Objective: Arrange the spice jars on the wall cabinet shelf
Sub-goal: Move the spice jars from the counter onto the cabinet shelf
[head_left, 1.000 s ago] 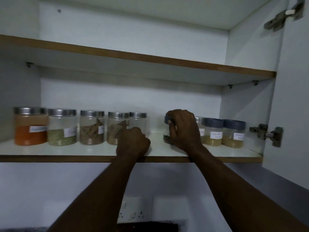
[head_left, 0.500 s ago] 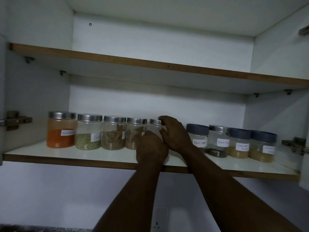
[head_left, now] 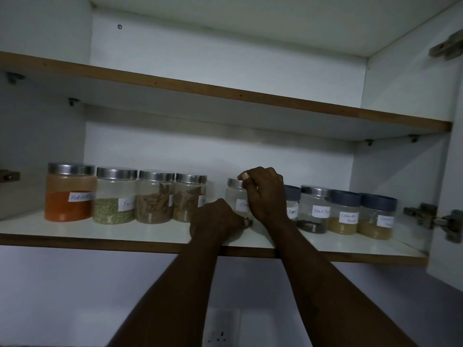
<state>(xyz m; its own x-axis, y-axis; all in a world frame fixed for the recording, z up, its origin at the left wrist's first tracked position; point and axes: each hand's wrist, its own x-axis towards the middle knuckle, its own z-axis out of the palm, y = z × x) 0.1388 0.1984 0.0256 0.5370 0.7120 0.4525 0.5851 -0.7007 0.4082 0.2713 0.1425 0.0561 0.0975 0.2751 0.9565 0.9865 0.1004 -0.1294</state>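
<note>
Head cam: wall cabinet, two shelves, nine spice jars in a row on the lower shelf.
Six silver lids, three blue lids. Hands are close together mid-row: right hand grips the clove jar by its lid, left hand sits curled at its base, can't tell if it's holding.

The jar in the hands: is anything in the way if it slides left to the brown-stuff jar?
Nothing visible. Only bare shelf lies between the held jar and the silver-lidded jar of brown pieces to its left. The left hand holds it low on that side; the right hand grips its lid.
</note>
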